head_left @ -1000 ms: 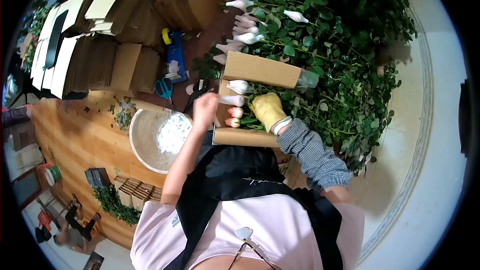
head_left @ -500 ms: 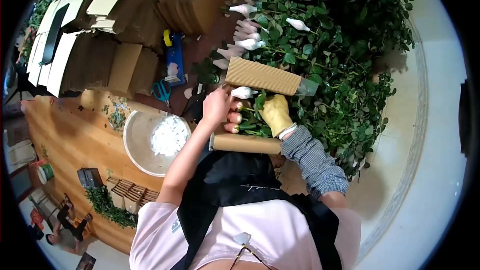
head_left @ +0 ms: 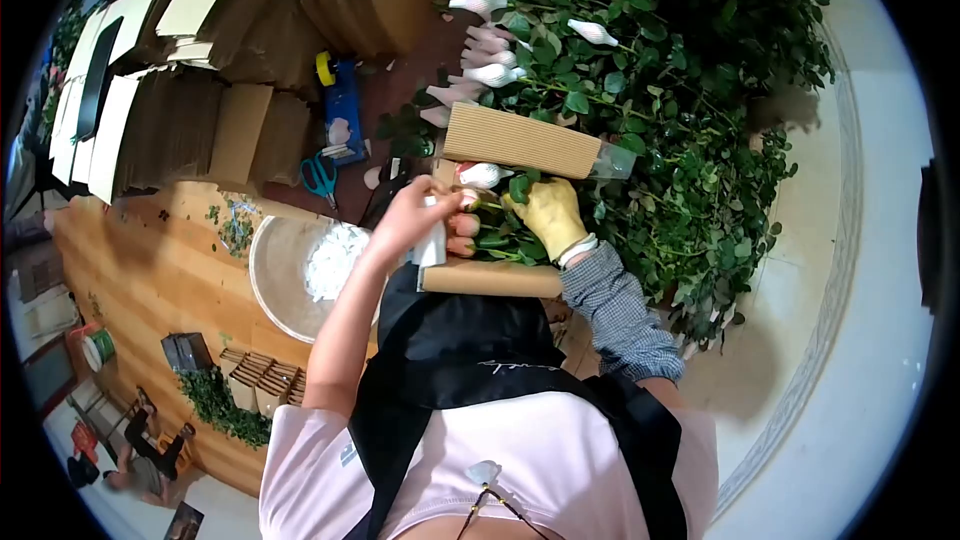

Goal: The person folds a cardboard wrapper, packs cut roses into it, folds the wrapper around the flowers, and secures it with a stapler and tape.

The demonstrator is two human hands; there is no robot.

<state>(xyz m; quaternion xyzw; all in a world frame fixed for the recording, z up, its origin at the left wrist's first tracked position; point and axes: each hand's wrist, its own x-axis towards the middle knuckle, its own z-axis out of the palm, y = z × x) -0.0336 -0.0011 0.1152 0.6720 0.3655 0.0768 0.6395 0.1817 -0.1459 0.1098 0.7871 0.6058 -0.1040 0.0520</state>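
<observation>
My bare left hand is closed, fingertips pinched at a peach rose bud, with a white foam net sleeve hanging under its palm. My right hand, in a yellow glove, is closed round the rose's green stem just behind the bud; the exact grip is partly hidden. Between the hands, other peach rose buds lie in an open cardboard box, beside a rose head covered in white net. A corrugated cardboard piece lies along the box's far side, and a cardboard roll-like edge is nearest me.
A round tub of white net sleeves stands at left. Teal scissors and a blue tape dispenser lie beyond it. Stacked cardboard fills the upper left; leafy rose stems are heaped at right. Another person sits far lower left.
My left hand has shifted slightly left and down, and a white net sleeve now shows under it. The gloved right hand stays near the stem. The whole view has shifted a little.
</observation>
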